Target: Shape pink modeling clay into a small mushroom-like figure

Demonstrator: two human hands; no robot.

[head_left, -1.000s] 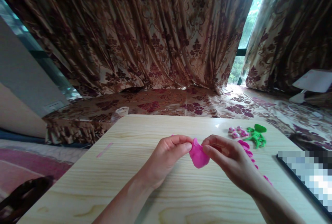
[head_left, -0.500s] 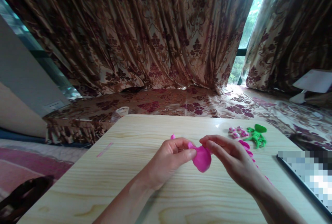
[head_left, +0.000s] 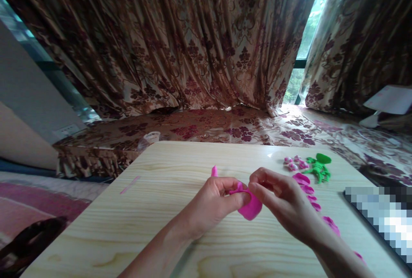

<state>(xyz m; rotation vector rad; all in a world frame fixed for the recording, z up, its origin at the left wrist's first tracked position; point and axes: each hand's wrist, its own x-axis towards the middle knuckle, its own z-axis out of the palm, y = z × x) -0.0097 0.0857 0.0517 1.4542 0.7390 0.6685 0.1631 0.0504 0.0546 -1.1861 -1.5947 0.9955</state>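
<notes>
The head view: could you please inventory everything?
held piece: one, pink, centre
rounded pieces: several, pink, right
balls: several, pink and white, right
green pieces: several, green, beside balls
pointed piece: one, pink, centre
strip: one, pink, left
table: one, pale, centre
container: one, translucent, behind table
ledge: one, floral, behind table
curtains: several, brown, background
windows: two, greenish, either side
lamp: one, white, right
pixelated object: one, obscured, right
bedding: one, pink, left
dark object: one, brownish, left
left hand: one, bare, centre
right hand: one, bare, centre

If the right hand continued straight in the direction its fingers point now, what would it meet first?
Most likely the pink piece held by the left hand; the right hand seems to touch its edge, though depth is unclear.
</notes>
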